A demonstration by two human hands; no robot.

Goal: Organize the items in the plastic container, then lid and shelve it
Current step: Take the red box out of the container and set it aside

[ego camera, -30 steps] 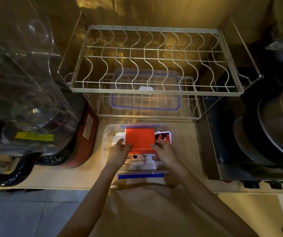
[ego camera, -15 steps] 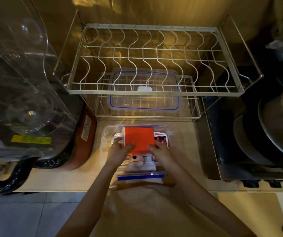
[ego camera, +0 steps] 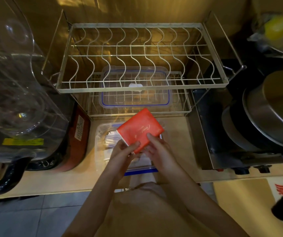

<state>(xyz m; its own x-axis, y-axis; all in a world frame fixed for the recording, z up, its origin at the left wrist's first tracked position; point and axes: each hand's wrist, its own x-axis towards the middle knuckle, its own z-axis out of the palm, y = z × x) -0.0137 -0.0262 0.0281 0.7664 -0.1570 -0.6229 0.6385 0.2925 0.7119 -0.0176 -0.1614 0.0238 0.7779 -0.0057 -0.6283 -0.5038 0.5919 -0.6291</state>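
A clear plastic container (ego camera: 98, 144) with blue clips sits on the counter in front of me, with white packets (ego camera: 110, 139) inside. An orange packet (ego camera: 139, 130) is raised and tilted above the container. My left hand (ego camera: 122, 151) pinches its near left corner, and my right hand (ego camera: 156, 147) holds its near right edge with the fingers on top. The container's clear lid (ego camera: 135, 93) with a blue seal lies on the lower tier of the wire dish rack behind.
The wire dish rack (ego camera: 142, 86) stands behind the container, its upper tier overhanging the lid. Clear plastic bins and a red-and-black appliance (ego camera: 75, 139) crowd the left. A metal stove (ego camera: 223, 151) with steel pots (ego camera: 270, 115) is on the right.
The orange packet lay flat in the container before; both hands have lifted it and turned it diagonally. The red-and-black card packet and the small round item below it are hidden now.
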